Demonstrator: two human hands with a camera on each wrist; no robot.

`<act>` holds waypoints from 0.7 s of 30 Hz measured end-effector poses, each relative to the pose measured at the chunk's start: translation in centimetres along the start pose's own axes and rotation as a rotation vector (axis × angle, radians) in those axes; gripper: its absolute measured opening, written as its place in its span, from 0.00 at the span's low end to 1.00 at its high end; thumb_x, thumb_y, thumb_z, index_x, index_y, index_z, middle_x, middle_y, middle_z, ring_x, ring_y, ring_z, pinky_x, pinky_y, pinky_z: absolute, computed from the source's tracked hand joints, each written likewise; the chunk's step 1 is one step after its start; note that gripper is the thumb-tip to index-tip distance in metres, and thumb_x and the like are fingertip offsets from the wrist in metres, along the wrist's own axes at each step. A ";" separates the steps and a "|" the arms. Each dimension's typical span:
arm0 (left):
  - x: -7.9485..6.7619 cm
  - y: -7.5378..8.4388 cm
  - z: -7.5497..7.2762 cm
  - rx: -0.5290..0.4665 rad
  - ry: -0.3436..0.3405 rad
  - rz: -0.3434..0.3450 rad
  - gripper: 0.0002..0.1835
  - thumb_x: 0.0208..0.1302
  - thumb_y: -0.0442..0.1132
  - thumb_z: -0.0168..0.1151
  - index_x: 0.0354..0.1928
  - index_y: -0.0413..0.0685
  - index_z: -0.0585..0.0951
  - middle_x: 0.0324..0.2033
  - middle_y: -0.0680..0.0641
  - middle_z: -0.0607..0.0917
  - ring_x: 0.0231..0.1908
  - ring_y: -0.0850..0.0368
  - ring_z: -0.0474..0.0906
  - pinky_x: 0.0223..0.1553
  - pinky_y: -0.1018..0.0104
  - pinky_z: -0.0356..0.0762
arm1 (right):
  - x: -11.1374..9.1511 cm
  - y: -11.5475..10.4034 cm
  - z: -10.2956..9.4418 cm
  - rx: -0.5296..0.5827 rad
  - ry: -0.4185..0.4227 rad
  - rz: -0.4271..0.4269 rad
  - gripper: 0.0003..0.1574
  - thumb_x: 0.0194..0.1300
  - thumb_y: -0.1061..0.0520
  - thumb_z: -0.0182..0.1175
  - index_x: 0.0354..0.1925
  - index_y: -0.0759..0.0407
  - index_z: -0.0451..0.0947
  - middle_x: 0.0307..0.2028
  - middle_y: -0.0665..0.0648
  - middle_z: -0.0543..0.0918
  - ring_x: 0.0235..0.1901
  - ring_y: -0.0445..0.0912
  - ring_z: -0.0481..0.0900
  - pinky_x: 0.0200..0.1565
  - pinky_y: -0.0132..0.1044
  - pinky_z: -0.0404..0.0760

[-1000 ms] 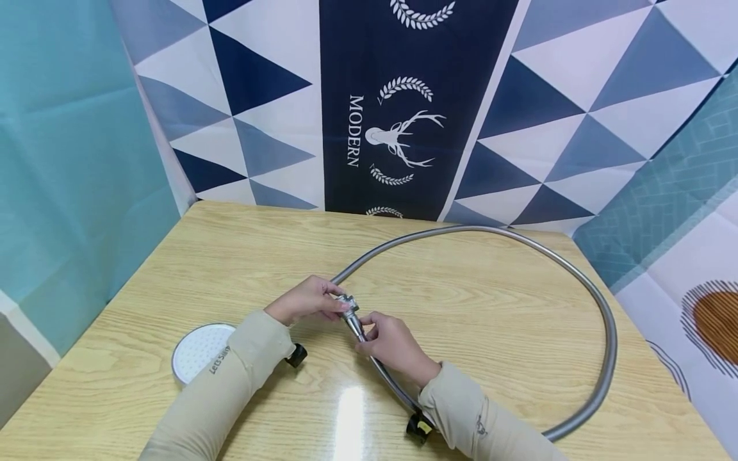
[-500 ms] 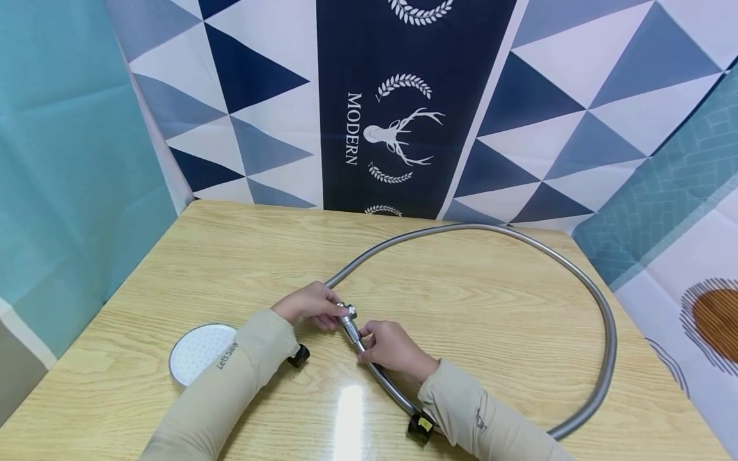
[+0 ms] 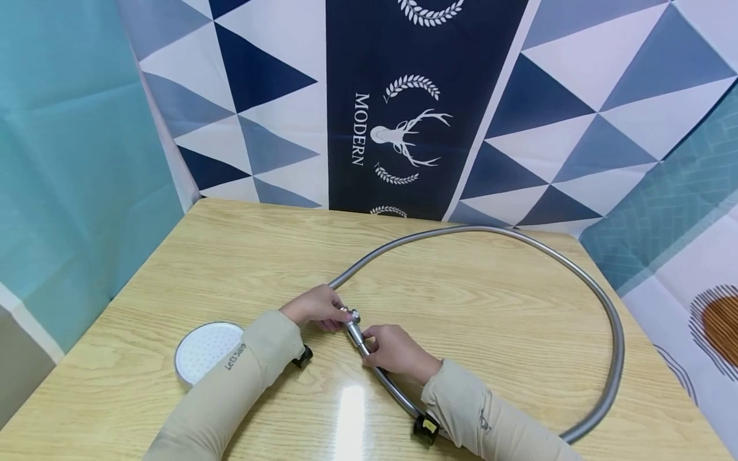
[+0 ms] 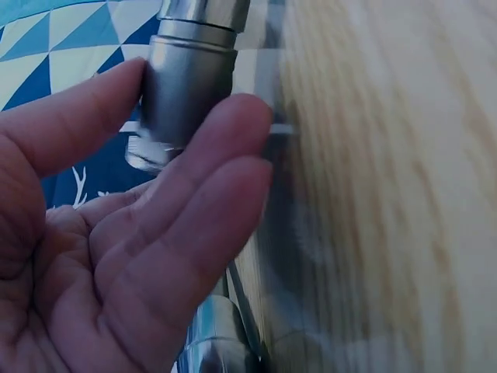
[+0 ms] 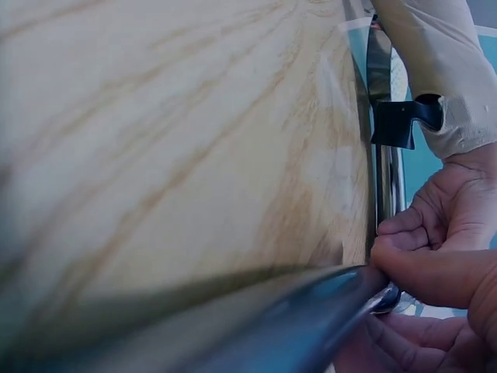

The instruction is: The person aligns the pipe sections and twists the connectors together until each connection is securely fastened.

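A flexible metal shower hose (image 3: 615, 346) lies in a wide loop. My left hand (image 3: 319, 306) pinches the chrome fitting (image 3: 354, 328) at its near end between thumb and fingers. In the left wrist view this fitting (image 4: 190, 81) is a ridged grey cylinder, with the thumb on one side and fingertips on the other. Just below it, my right hand (image 3: 399, 351) pinches the hose between thumb and fingers. The right wrist view shows the hose (image 5: 295, 318) running up into those fingers, with the left hand (image 5: 446, 210) beyond.
A round white shower head (image 3: 203, 353) lies face up on the wooden table (image 3: 259, 240) at the left, partly under the left sleeve (image 3: 230, 384). Its chrome handle (image 5: 388, 183) shows in the right wrist view. A patterned cloth (image 3: 277, 109) hangs behind the table.
Both hands and the fitting have come slightly nearer the table's front. The left fingers have shifted on the fitting, and the right hand keeps its pinch on the hose. The shower head stays put.
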State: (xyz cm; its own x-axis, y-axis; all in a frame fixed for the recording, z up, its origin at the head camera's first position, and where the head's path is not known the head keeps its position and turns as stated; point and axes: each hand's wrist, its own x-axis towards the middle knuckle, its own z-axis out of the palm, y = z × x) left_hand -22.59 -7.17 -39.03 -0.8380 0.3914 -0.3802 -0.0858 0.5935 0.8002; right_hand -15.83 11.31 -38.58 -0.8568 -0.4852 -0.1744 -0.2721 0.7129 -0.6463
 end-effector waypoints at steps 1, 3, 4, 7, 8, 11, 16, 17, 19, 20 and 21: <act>-0.1 0.0 0.0 0.007 -0.002 0.000 0.10 0.62 0.38 0.65 0.31 0.35 0.84 0.21 0.46 0.83 0.22 0.58 0.81 0.29 0.65 0.82 | 0.0 0.0 0.0 -0.007 -0.002 -0.006 0.24 0.51 0.69 0.69 0.48 0.74 0.76 0.23 0.55 0.82 0.21 0.40 0.72 0.24 0.30 0.71; -0.3 0.0 -0.1 0.030 -0.002 0.006 0.11 0.62 0.39 0.65 0.32 0.35 0.85 0.21 0.46 0.83 0.23 0.57 0.81 0.30 0.64 0.82 | 0.0 0.2 -0.1 -0.018 -0.007 -0.016 0.26 0.52 0.69 0.69 0.50 0.75 0.75 0.23 0.56 0.82 0.21 0.40 0.73 0.24 0.30 0.71; -0.5 0.1 -0.2 0.047 -0.004 0.010 0.11 0.63 0.40 0.65 0.33 0.35 0.85 0.21 0.46 0.83 0.23 0.57 0.82 0.31 0.64 0.82 | 0.0 0.2 -0.2 -0.019 -0.010 -0.017 0.27 0.52 0.69 0.68 0.51 0.75 0.74 0.24 0.56 0.82 0.22 0.40 0.74 0.24 0.30 0.72; -1.0 0.3 -0.8 0.089 0.003 0.015 0.13 0.63 0.42 0.64 0.36 0.35 0.85 0.22 0.46 0.84 0.25 0.56 0.83 0.32 0.63 0.81 | -0.1 0.3 -0.9 -0.012 -0.013 0.000 0.31 0.54 0.68 0.67 0.56 0.75 0.71 0.25 0.56 0.83 0.23 0.41 0.77 0.26 0.32 0.75; -1.3 0.4 -1.0 0.109 0.007 0.016 0.14 0.63 0.42 0.64 0.38 0.35 0.85 0.23 0.46 0.84 0.26 0.55 0.83 0.33 0.63 0.81 | -0.1 0.3 -1.2 -0.011 -0.009 0.003 0.32 0.55 0.67 0.67 0.57 0.75 0.71 0.25 0.56 0.83 0.24 0.42 0.77 0.26 0.33 0.76; -1.9 0.5 -1.7 0.129 0.009 0.007 0.16 0.64 0.42 0.63 0.42 0.33 0.84 0.25 0.45 0.84 0.28 0.55 0.83 0.35 0.63 0.81 | -0.2 0.2 -2.3 -0.043 0.023 0.001 0.31 0.58 0.64 0.65 0.58 0.74 0.70 0.25 0.54 0.81 0.23 0.42 0.76 0.27 0.34 0.76; -2.5 0.1 -2.5 0.114 -0.056 0.050 0.16 0.65 0.41 0.62 0.44 0.31 0.83 0.25 0.45 0.83 0.26 0.59 0.80 0.35 0.64 0.81 | -1.0 0.1 -3.9 -0.093 0.079 0.016 0.27 0.62 0.60 0.62 0.58 0.70 0.72 0.26 0.54 0.81 0.23 0.42 0.75 0.29 0.36 0.75; -2.6 0.0 -2.6 0.111 -0.076 0.062 0.17 0.65 0.41 0.62 0.45 0.30 0.83 0.26 0.46 0.83 0.27 0.59 0.80 0.36 0.64 0.81 | -1.2 0.3 -4.2 -0.098 0.085 0.020 0.27 0.63 0.60 0.62 0.58 0.70 0.72 0.27 0.55 0.81 0.24 0.42 0.75 0.29 0.36 0.75; -2.8 0.0 -2.9 0.118 -0.118 0.090 0.20 0.66 0.40 0.61 0.50 0.28 0.80 0.29 0.45 0.84 0.30 0.58 0.81 0.37 0.63 0.81 | -1.7 0.7 -4.8 -0.109 0.095 0.027 0.27 0.65 0.59 0.61 0.59 0.70 0.72 0.29 0.56 0.81 0.26 0.42 0.76 0.31 0.37 0.76; -3.0 0.0 -3.1 0.125 -0.134 0.104 0.21 0.66 0.40 0.61 0.51 0.27 0.79 0.30 0.44 0.84 0.30 0.57 0.82 0.38 0.63 0.81 | -1.9 0.9 -5.1 -0.111 0.100 0.031 0.27 0.65 0.59 0.60 0.59 0.70 0.72 0.29 0.56 0.81 0.26 0.43 0.76 0.31 0.38 0.76; -3.1 0.0 -3.3 0.140 -0.143 0.119 0.21 0.66 0.40 0.61 0.52 0.27 0.78 0.31 0.44 0.84 0.31 0.55 0.82 0.38 0.62 0.81 | -2.1 1.2 -5.4 -0.118 0.108 0.030 0.27 0.66 0.58 0.60 0.60 0.70 0.71 0.30 0.57 0.81 0.27 0.43 0.76 0.32 0.39 0.76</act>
State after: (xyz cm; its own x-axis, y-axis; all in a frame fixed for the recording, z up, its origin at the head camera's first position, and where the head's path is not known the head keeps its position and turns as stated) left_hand -21.72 -10.70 -36.31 -0.7519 0.5544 -0.3567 0.0935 0.6253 0.7748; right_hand -16.70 15.95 -34.96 -0.9057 -0.4102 -0.1070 -0.2901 0.7839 -0.5490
